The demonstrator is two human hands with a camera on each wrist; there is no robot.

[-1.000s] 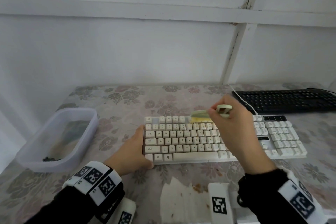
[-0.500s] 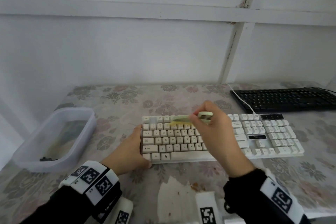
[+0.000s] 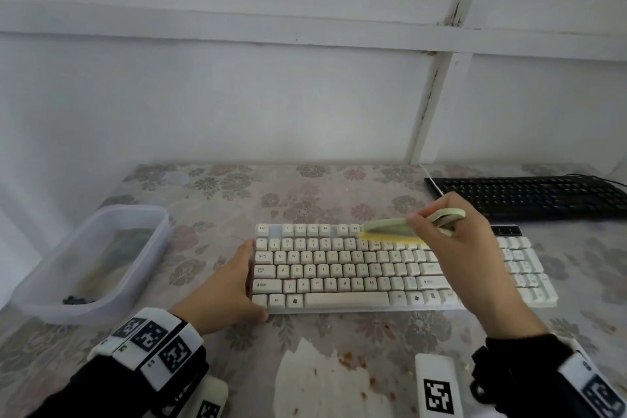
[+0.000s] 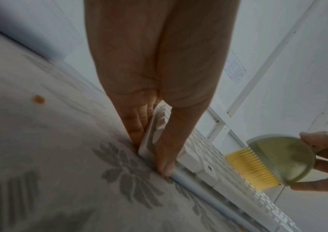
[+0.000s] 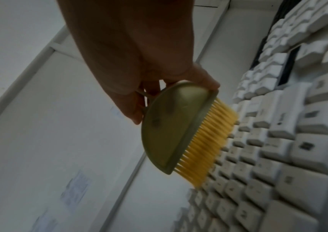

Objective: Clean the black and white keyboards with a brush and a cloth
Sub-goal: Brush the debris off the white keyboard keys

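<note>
The white keyboard [image 3: 339,299] lies across the middle of the floral table [image 3: 203,187]. My left hand [image 3: 237,268] braces its left end: straight fingers lie along the side and the thumb [image 4: 165,169] rests at the front corner. My right hand [image 3: 437,224] pinches a pale green brush [image 3: 386,227] with yellow bristles [image 5: 208,141]. The bristles touch the upper key rows around the keyboard's middle. The black keyboard [image 3: 529,193] lies at the back right, untouched. A white cloth or paper [image 3: 319,380] with orange crumbs on it lies at the front edge.
A translucent plastic tub [image 3: 44,299] stands at the left with dark bits in one corner. A white cable [image 3: 432,181] runs back from the white keyboard past the black one. A white wall rises right behind the table.
The brush swept left along the top rows, then came back right to the middle. My left hand stayed on the keyboard's left end.
</note>
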